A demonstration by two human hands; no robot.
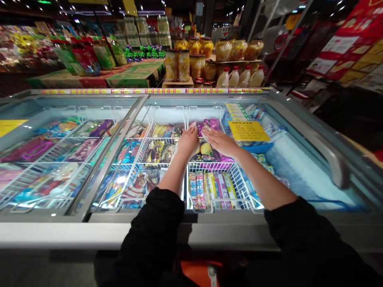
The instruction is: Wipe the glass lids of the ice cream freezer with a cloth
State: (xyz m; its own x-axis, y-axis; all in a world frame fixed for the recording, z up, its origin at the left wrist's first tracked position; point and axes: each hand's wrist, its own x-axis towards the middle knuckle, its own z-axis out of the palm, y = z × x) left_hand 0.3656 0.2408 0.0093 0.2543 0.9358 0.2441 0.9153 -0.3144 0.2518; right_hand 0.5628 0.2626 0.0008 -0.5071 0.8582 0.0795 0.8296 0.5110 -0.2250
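Both my arms, in black sleeves, reach over a chest freezer with a sliding glass lid [287,123]. My right hand [220,140] lies low over the glass, its fingers pressed on a small white cloth or tissue [206,132]. Just beside it, my left hand [188,140] is bent with its fingers together; a pale scrap shows at the fingertips, too small to name. Beneath the hands, purple and dark ice cream packets [206,149] lie in white wire baskets [236,171]. Whether the left palm touches the glass is hard to tell.
A grey handle [332,159] curves along the lid's right side. The metal lid frame [110,155] crosses at left. A yellow sign [249,131] stands near my right hand. Behind the freezer are fruit jars [197,65] and white bottles [234,76].
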